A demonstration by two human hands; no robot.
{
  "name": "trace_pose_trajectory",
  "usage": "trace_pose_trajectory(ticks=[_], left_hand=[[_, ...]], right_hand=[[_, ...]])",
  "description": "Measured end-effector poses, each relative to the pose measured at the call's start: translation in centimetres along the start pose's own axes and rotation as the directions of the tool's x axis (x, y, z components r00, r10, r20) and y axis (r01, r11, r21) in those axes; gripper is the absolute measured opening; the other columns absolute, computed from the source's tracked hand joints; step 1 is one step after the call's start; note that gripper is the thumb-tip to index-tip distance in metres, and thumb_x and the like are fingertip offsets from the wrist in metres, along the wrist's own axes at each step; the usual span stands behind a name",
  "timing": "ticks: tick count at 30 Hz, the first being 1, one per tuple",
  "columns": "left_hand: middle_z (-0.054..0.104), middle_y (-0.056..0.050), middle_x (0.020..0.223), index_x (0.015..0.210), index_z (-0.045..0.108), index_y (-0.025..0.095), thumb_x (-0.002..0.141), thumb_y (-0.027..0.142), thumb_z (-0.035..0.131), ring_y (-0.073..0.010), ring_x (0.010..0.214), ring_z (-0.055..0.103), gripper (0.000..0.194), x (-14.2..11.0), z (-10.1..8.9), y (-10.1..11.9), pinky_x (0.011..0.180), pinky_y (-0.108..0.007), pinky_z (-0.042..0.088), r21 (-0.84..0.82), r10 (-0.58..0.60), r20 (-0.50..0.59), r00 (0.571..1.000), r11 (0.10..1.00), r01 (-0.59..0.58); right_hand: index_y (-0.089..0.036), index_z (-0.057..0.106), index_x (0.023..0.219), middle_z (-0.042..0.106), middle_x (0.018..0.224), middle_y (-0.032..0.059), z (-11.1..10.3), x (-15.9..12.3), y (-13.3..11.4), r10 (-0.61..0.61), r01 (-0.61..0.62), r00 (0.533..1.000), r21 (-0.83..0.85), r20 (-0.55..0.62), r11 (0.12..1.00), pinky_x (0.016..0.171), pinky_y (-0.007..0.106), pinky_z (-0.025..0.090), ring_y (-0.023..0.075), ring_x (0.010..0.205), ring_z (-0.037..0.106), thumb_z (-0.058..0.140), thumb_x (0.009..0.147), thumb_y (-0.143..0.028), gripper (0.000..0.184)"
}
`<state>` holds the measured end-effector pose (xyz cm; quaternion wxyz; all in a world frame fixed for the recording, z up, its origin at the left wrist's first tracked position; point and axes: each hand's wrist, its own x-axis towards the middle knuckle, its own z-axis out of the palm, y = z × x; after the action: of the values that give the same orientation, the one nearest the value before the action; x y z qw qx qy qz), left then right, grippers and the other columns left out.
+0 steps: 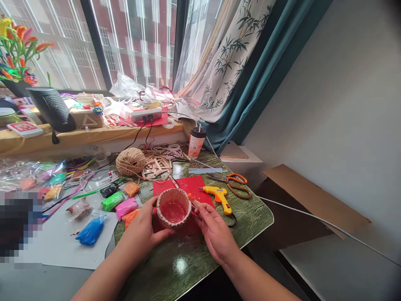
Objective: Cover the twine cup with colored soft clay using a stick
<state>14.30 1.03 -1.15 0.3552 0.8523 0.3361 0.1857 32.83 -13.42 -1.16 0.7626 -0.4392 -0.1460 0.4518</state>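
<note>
My left hand [142, 234] is wrapped round the left side of a small round pot [173, 213], thumb at its lower front. The pot is tilted so that its reddish inside shows, and its pale rim is scalloped. My right hand [216, 230] is closed at the pot's right side, thumb and fingers pinched together. A small orange bit shows past its fingertips by the rim; what the fingers hold is too small to make out. Under the pot lies a red sheet [191, 184]. A yellow hot glue gun [219, 196] rests just beyond my right hand.
Orange-handled scissors [239, 186] lie right of a grey-blue strip [206, 170]. Behind are a lidded paper cup [197, 142], a twine ball [130, 161] and wooden sticks [156, 168]. Bagged clay [90, 230] lies left. The green table's rounded corner [269, 215] is at right.
</note>
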Motion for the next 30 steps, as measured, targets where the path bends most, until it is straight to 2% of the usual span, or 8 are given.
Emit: trace_pose_trajectory(ticks=[7,13,16,18,21,25,28,30], left_hand=[[0.061,-0.021,0.158,0.159,0.047,0.02,0.08,0.04,0.087,-0.0411,0.145,0.06,0.091,-0.1,0.0,0.9,0.121,-0.06,0.047,-0.022,0.018,-0.017,1.0,1.0,-0.018],[0.06,-0.024,0.159,0.158,0.051,0.021,0.066,0.049,0.098,-0.0473,0.145,0.058,0.107,0.7,-0.8,-1.4,0.119,-0.064,0.047,0.039,0.182,0.0,0.983,0.983,-0.182],[0.069,-0.024,0.149,0.151,0.058,0.021,0.066,0.057,0.095,-0.0493,0.136,0.065,0.1,1.4,-2.3,-2.8,0.112,-0.064,0.051,0.116,0.168,-0.077,0.983,0.98,-0.159],[0.072,-0.023,0.142,0.147,0.062,0.02,0.075,0.06,0.087,-0.0479,0.132,0.068,0.086,1.6,-3.2,-3.1,0.11,-0.065,0.052,0.153,0.158,-0.102,0.982,0.978,-0.142],[0.072,-0.021,0.145,0.147,0.062,0.021,0.083,0.057,0.081,-0.0456,0.135,0.066,0.076,1.3,-3.2,-2.3,0.112,-0.064,0.051,0.14,0.139,-0.048,0.989,0.981,-0.131],[0.053,-0.022,0.166,0.165,0.039,0.021,0.076,0.046,0.088,-0.0435,0.151,0.053,0.104,0.2,-0.9,-0.6,0.124,-0.062,0.042,0.069,0.098,0.03,0.995,0.993,-0.1],[0.044,-0.024,0.172,0.173,0.017,0.021,0.074,0.047,0.091,-0.0421,0.157,0.047,0.126,-0.3,0.3,0.0,0.127,-0.061,0.038,-0.079,-0.002,-0.025,1.0,0.997,0.0],[0.047,-0.023,0.169,0.173,0.012,0.023,0.071,0.051,0.093,-0.0431,0.154,0.05,0.134,-0.3,0.0,0.1,0.126,-0.061,0.039,-0.209,-0.101,-0.077,0.992,0.974,0.083]], right_hand=[[-0.024,0.079,0.087,0.078,0.138,0.0075,0.1,-0.4,-0.1,-0.027,0.028,1.0,-0.08,0.011,0.996,0.123,0.05,0.043,0.0314,0.134,0.066,0.092,0.082,-0.057,0.036],[-0.023,0.082,0.089,0.084,0.101,0.0044,0.2,0.4,-0.3,0.0,-0.01,0.99,-0.074,-0.138,0.997,0.104,0.043,0.056,0.0256,0.101,0.075,0.102,0.065,-0.06,0.049],[-0.021,0.082,0.087,0.083,0.099,0.0054,-0.3,0.5,-0.5,0.007,-0.03,0.981,-0.114,-0.194,0.993,0.093,0.038,0.058,0.0224,0.093,0.074,0.103,0.061,-0.062,0.053],[-0.02,0.081,0.086,0.083,0.097,0.0059,-0.7,0.3,-0.7,0.013,-0.041,0.979,-0.134,-0.204,0.99,0.086,0.036,0.058,0.0212,0.088,0.073,0.102,0.06,-0.063,0.054],[-0.02,0.081,0.085,0.083,0.1,0.0069,-1.1,0.1,-1.0,0.017,-0.036,0.989,-0.129,-0.145,0.991,0.086,0.037,0.059,0.023,0.092,0.073,0.101,0.065,-0.062,0.05],[-0.022,0.084,0.095,0.083,0.11,0.0075,-0.6,-0.5,-1.0,0.039,-0.047,0.997,-0.106,-0.073,0.993,0.095,0.039,0.059,0.0242,0.102,0.074,0.098,0.072,-0.061,0.047],[-0.023,0.084,0.099,0.083,0.116,0.008,0.5,-1.3,-1.1,0.043,-0.044,0.999,-0.092,-0.011,0.995,0.097,0.042,0.059,0.0244,0.101,0.075,0.094,0.078,-0.061,0.045],[-0.022,0.083,0.095,0.083,0.114,0.0084,1.5,-1.8,-1.5,0.022,-0.016,0.998,-0.115,0.056,0.993,0.095,0.043,0.06,0.0247,0.099,0.076,0.091,0.083,-0.06,0.04]])
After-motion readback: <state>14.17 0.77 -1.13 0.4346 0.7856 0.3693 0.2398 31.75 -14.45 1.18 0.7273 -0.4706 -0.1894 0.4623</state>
